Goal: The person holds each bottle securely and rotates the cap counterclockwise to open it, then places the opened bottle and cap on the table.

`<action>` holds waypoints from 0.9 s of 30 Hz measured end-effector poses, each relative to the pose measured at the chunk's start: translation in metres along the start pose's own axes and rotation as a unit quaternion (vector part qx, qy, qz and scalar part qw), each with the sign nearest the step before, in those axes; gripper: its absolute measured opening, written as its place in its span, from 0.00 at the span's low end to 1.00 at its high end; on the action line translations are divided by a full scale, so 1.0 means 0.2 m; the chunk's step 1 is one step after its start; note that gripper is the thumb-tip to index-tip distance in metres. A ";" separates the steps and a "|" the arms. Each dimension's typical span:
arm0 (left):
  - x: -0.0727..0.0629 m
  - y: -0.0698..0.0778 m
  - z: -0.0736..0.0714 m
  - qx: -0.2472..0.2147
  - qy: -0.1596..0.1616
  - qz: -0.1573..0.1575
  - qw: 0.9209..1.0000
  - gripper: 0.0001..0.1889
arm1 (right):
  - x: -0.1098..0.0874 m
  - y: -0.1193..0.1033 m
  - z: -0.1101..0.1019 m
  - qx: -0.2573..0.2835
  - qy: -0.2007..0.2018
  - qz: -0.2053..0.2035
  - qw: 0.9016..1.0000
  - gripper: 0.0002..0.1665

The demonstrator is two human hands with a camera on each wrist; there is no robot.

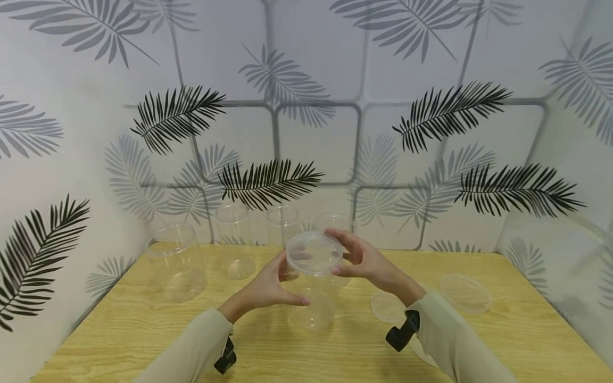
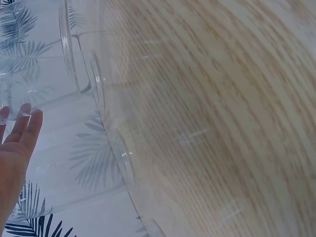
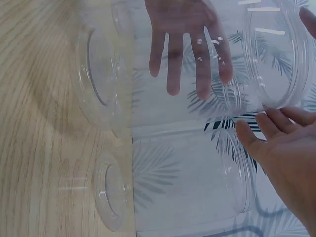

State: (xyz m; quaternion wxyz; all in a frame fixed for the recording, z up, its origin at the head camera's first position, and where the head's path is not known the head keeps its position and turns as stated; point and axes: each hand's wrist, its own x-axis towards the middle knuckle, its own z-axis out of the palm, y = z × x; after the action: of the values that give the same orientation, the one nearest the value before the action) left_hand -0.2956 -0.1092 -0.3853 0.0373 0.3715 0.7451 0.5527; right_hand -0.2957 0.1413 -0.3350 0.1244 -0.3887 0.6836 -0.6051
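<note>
A clear round jar (image 1: 312, 313) stands upright on the wooden table between both hands. On its left side, my left hand (image 1: 267, 285) holds it, thumb in front and fingers behind; those fingers (image 3: 174, 64) show spread through the see-through wall in the right wrist view. A round clear lid (image 1: 315, 254) is level at the jar's top, its rim pinched between thumb and fingers of my right hand (image 1: 367, 262). Whether the lid sits fully on the mouth I cannot tell. In the left wrist view, the left fingertips (image 2: 33, 121) touch clear plastic.
Behind, a wide clear jar (image 1: 175, 261) stands at left, with narrower jars (image 1: 233, 239) along the back near the patterned wall (image 1: 316, 133). Flat clear discs, like lids, lie at right: one disc (image 1: 465, 293) far right, another disc (image 1: 386, 307) nearer, one partly under the right sleeve.
</note>
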 end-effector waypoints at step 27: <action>0.00 0.03 0.01 -0.016 -0.006 0.000 1.000 0.52 | 0.00 0.00 -0.01 -0.017 -0.009 -0.006 1.000 0.44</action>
State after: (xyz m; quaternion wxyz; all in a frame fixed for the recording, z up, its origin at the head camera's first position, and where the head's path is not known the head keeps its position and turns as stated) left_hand -0.2917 -0.1076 -0.3811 0.0477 0.3737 0.7360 0.5625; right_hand -0.2970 0.1424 -0.3347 0.1209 -0.4002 0.6905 -0.5902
